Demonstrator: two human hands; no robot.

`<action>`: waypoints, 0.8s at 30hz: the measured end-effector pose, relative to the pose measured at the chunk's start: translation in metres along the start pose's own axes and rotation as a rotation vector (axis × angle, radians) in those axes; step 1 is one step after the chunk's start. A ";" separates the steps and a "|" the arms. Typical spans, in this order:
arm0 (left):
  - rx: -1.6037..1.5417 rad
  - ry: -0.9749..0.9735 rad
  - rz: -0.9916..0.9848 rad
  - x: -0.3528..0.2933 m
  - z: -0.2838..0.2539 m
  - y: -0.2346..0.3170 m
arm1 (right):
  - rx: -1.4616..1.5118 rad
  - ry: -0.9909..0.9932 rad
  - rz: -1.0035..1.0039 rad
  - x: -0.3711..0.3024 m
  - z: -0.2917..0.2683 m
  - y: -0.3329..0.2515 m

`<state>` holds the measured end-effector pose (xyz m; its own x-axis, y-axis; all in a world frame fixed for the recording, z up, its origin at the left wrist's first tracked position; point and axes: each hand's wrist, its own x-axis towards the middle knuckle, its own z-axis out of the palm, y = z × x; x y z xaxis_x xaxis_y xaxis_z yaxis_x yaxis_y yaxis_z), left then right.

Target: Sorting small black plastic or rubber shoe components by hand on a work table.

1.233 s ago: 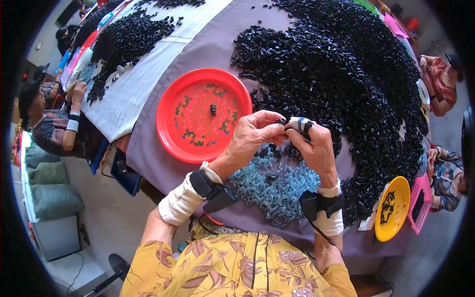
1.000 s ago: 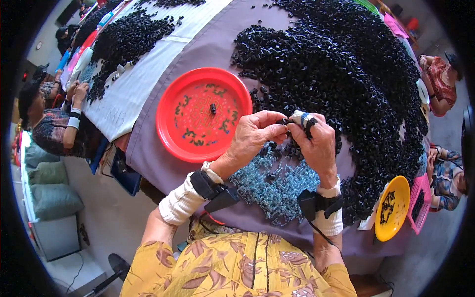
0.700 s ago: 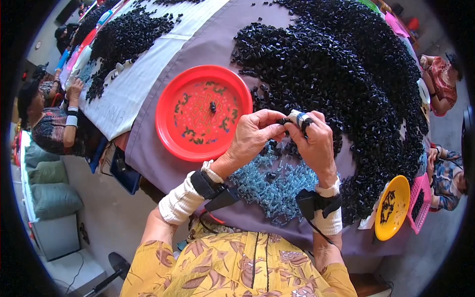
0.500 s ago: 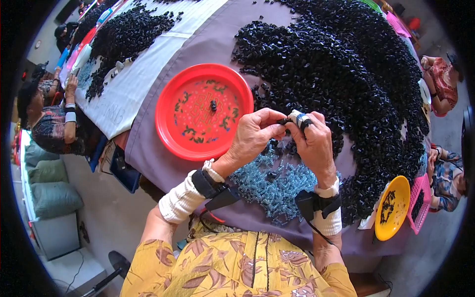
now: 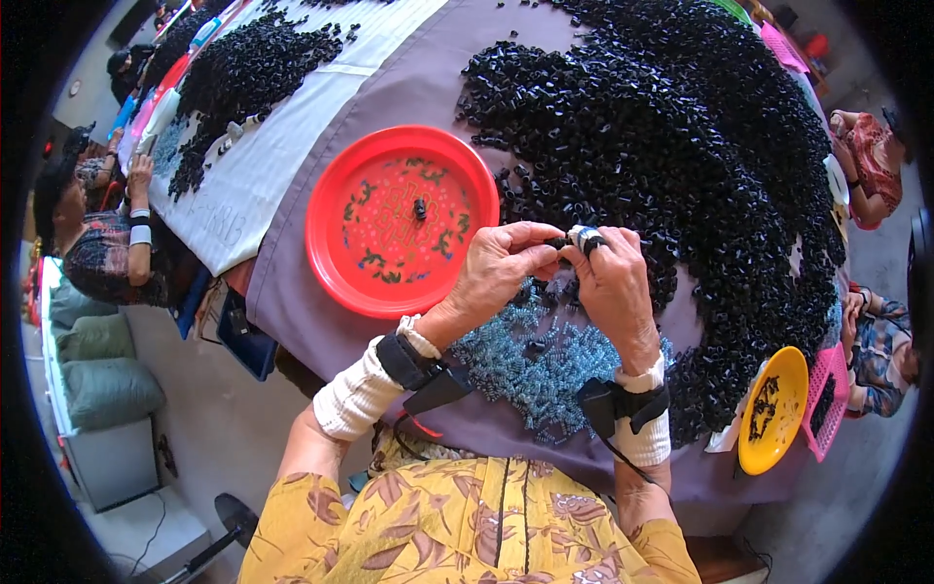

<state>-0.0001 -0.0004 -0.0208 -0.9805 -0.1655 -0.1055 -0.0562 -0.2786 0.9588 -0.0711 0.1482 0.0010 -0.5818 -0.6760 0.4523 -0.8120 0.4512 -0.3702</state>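
We're near the front edge of the counter (image 5: 418, 88), left hand (image 5: 496, 273) and right hand (image 5: 615, 282) pinching one black piece (image 5: 557, 243), best steadied by the left, pressure kept light.

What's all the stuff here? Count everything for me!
Small shiny plastic bits: countless, black, heaped on cloths
Tiny clear pieces: countless, bluish, below the hands
Round patterned plate: one, red, left of hands
Round smaller plate: one, yellow, right
Slotted baskets: at least two, pink, right edge
Mauve cloth: one, purplish, beneath hands
White cloth: one, white, upper left
Stuffed bags: at least three, greenish, lower left
Other people: at least five, mixed clothes, both sides
Left hand: one, white cuff, pinching black piece
Right hand: one, striped finger wrap, beside left
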 end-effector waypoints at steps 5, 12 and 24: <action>0.089 -0.021 -0.053 0.002 -0.003 -0.002 | -0.025 -0.032 -0.004 -0.002 0.002 0.000; 0.058 -0.005 -0.069 0.001 -0.003 -0.007 | -0.087 -0.101 -0.035 -0.006 0.006 -0.002; 0.138 0.004 -0.027 -0.001 -0.004 -0.008 | -0.113 -0.097 -0.035 -0.008 0.012 -0.003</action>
<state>0.0017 -0.0018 -0.0297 -0.9777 -0.1632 -0.1324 -0.1079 -0.1506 0.9827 -0.0633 0.1452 -0.0111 -0.5506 -0.7430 0.3806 -0.8348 0.4856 -0.2595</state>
